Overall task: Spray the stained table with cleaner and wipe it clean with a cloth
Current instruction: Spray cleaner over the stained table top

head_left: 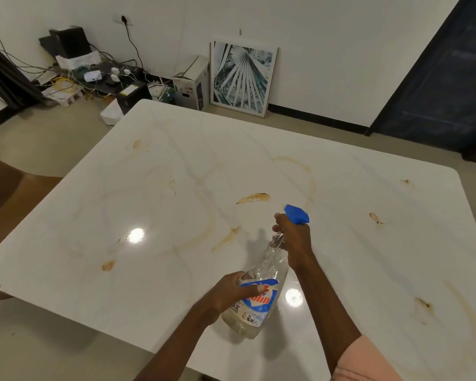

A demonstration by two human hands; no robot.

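- The spray bottle (261, 287) was held over the near middle of the white table (176, 149), tilted, with its base toward the person and its blue spray head (297, 214) pointing away and a little to the left; this aimed the nozzle toward the brown smear (254, 198) just ahead of it
- The right hand (293, 237) was wrapped around the neck of the bottle under the blue head, with fingers at the front where the trigger must be; whether the trigger was pressed I cannot tell, and no mist was visible
- The left hand (231, 291) was closed around the lower body of the bottle, over the label; in my judgement it carried the weight so the right hand could work only the trigger
- The bottle was clear and looked nearly empty, with some pale liquid gathered at its low end, which may explain the tilt
- Stains were spread over the table: the ring-shaped line (300, 166) beyond the nozzle, a streak (226, 239) left of the right hand, spots (108, 265) near the left edge and marks (422, 302) on the right side
- No cloth was visible, so the step seemed to be spraying, with the wiping not yet begun
- The glossy top reflected two ceiling lights, so wet cleaner would be hard to see
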